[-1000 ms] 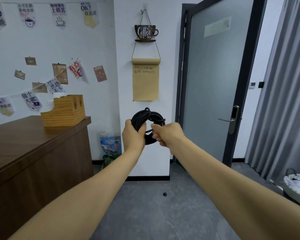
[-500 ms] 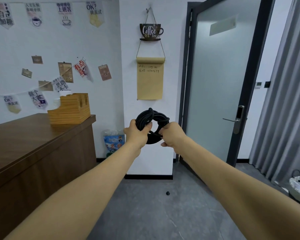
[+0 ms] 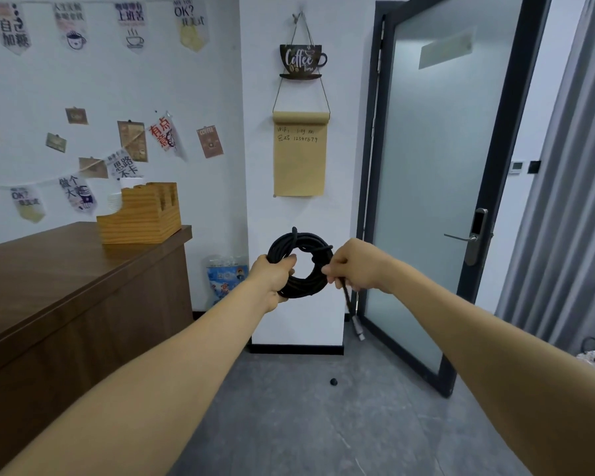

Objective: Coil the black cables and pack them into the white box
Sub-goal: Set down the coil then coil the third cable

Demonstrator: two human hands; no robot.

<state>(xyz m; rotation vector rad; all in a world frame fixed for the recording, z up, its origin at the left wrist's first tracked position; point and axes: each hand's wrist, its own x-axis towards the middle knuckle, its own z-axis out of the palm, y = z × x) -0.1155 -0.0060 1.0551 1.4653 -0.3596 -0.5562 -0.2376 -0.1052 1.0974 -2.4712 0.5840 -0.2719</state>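
The black cable [image 3: 298, 266] is wound into a round coil and held up in the air at arm's length, in front of the white pillar [image 3: 289, 214]; it rests on nothing. The left hand [image 3: 272, 278] has its grip clamped on the left side of the coil, fingers curled round the whole bundle; the right hand [image 3: 352, 266] pinches the cable at the right side of the coil, where some turns seem wrapped across the bundle. From this hand a loose tail [image 3: 349, 300] hangs down, with a plug [image 3: 358, 328] at its end, swinging free just before the door frame [image 3: 368, 201].

The danger, I think, is in this tail; it is not yet tucked in, so if the right hand lets go too early the wrap may slip and the turns may spring open, and the coiling must be done again; the stiff cable pushes outward, so the left hand must keep the bundle tight. The hanging plug could also catch on something when the person turns.

I cannot see the white box anywhere in this view; the person must look away to find it, and the coil may loosen meanwhile. To the left stands a brown tabletop [image 3: 49, 262] with a wooden holder [image 3: 141, 218] on it; a small dark thing [image 3: 333, 382] lies on the floor [image 3: 306, 424], and a foot could slip on it.
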